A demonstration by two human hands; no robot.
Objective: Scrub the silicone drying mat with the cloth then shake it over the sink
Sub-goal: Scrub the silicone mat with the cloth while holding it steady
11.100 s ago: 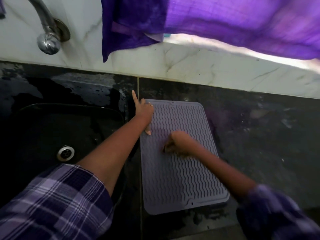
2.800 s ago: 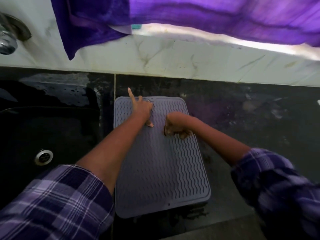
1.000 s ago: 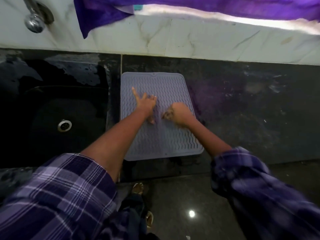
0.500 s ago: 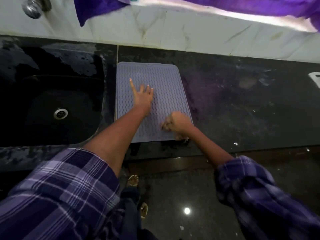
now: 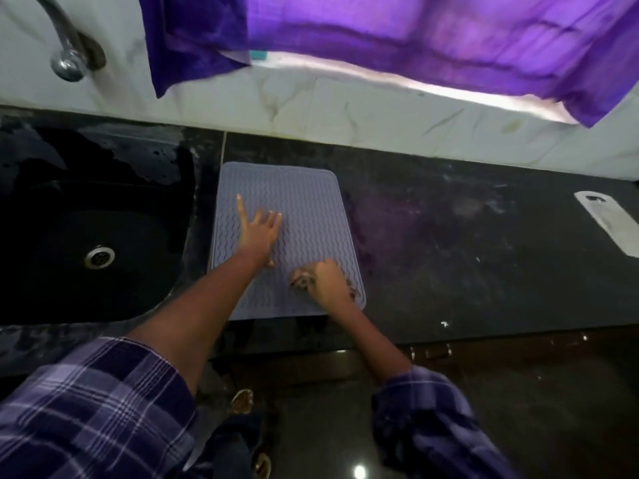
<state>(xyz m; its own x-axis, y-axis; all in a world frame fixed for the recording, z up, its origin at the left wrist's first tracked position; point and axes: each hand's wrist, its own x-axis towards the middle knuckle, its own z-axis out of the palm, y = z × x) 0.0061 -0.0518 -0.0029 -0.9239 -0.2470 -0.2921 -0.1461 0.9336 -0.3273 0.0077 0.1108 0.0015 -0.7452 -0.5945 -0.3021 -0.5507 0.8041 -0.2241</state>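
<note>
A grey silicone drying mat [image 5: 304,202] with wavy ridges lies flat on the black counter, just right of the sink [image 5: 96,243]. My left hand [image 5: 257,233] presses flat on the mat's middle with its fingers spread. My right hand [image 5: 328,281] is closed over a small brownish cloth [image 5: 300,280] near the mat's front right corner. Most of the cloth is hidden under the fist.
A black sink with a metal drain [image 5: 99,256] sits at the left, a tap [image 5: 69,60] above it. Purple fabric [image 5: 415,36] hangs over the marble backsplash. A white flat object [image 5: 608,219] lies at the counter's far right. The counter's front edge runs just below the mat.
My right hand with the cloth has stayed at the mat's front right corner, where it moved from the mat's middle. My left hand stays pressed flat. The view has shifted slightly.
</note>
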